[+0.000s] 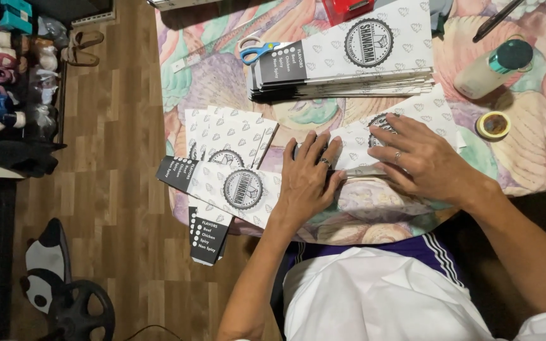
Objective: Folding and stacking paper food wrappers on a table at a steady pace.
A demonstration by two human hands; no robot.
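White cloth over the person's lap (pixel 374 290) fills the lower centre of the frame, nearest the lens, with a purple striped edge above it; beyond it spreads the round table under a pastel shell-patterned cover (pixel 526 158), reaching from the middle to the upper right; wooden plank flooring (pixel 121 158) runs down the left side; at the upper centre sits a tall stack of flat white paper sleeves with a round black emblem and a black end panel (pixel 349 57); left of centre, two more such sleeves (pixel 222 177) lie loose and overlapping at the table's edge, one hanging over it; between the hands lies the single white patterned paper sleeve (pixel 374 142) being pressed, running from the middle toward the upper right; the right hand (pixel 421 158) lies open and flat on it, fingers spread, a ring on one finger; the left hand (pixel 308 180) is likewise open, palm down, fingertips touching the sleeve's left end, also ringed; a white bottle with a teal cap (pixel 494 66) lies at the upper right; blue-handled scissors (pixel 257 49) rest just left of the stack; a small yellow tape roll (pixel 493 125) sits below the bottle.
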